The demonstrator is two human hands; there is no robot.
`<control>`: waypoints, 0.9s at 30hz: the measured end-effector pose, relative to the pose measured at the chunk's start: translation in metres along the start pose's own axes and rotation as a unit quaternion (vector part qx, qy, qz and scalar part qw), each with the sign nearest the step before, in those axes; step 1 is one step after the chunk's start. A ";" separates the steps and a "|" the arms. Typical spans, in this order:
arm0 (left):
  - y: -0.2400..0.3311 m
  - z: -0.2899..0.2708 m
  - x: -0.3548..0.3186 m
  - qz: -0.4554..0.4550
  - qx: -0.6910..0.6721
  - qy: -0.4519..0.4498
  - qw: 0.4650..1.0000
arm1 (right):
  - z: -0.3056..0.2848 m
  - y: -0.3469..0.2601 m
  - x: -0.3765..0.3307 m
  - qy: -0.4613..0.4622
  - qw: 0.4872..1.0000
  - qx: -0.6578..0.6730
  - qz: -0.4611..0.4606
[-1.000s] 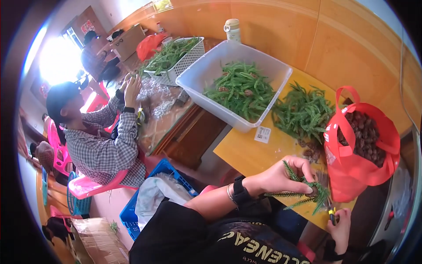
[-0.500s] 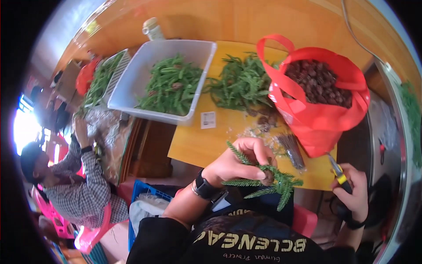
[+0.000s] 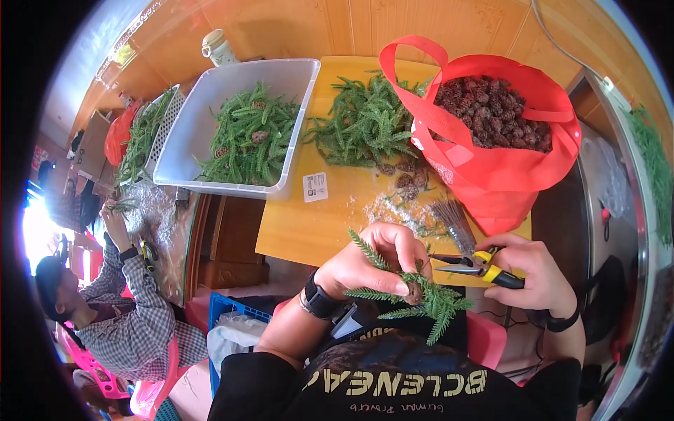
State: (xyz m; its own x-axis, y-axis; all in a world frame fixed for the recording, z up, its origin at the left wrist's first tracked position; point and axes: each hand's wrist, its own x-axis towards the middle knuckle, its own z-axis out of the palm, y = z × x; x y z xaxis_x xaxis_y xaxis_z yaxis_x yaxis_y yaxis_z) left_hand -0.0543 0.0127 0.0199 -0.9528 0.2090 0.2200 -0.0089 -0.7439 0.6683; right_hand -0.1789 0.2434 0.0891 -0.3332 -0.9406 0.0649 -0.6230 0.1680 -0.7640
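Note:
My left hand (image 3: pixel 368 263) pinches a green artificial pine sprig (image 3: pixel 446 309) with a small brown pine cone (image 3: pixel 414 292) at its centre, held over the table's front edge. My right hand (image 3: pixel 537 274) is closed round needle-nose pliers (image 3: pixel 503 278) with yellow and black handles. Their jaws are parted and point left, just beside the top of the cone. Whether they touch anything is too small to tell. Behind my hands, a bundle of thin dark wires (image 3: pixel 453 221) lies in clear plastic.
A red bag (image 3: pixel 484 200) full of pine cones stands at the table's right. Left of it are loose pine sprigs (image 3: pixel 361 123) and a clear plastic bin (image 3: pixel 163 158) holding sprigs with cones. Loose cones (image 3: pixel 406 184) lie beside white crumbs. A co-worker in a checked shirt (image 3: pixel 133 337) sits far left.
My right hand has brought the pliers left and up to the sprig, and their jaws have opened. My left hand still holds the sprig. The view has shifted slightly.

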 end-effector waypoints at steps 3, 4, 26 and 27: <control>0.000 0.002 -0.001 -0.021 -0.006 0.019 1.000 | 0.002 0.003 0.004 -0.020 0.999 0.000 -0.035; 0.000 0.003 0.000 -0.021 -0.007 0.020 1.000 | 0.002 0.003 0.007 -0.020 0.999 0.001 -0.035; 0.001 0.000 -0.003 -0.047 -0.046 -0.002 0.998 | 0.010 0.007 0.022 0.025 0.990 -0.038 -0.130; 0.002 0.000 -0.002 -0.044 -0.046 -0.003 0.998 | 0.009 0.008 0.022 0.026 0.990 -0.034 -0.133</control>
State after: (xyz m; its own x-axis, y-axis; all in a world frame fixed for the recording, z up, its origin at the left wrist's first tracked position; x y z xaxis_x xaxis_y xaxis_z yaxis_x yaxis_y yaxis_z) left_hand -0.0528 0.0113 0.0210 -0.9455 0.2795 0.1674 -0.1207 -0.7779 0.6167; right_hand -0.1850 0.2210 0.0781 -0.1871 -0.9378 0.2925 -0.7389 -0.0619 -0.6710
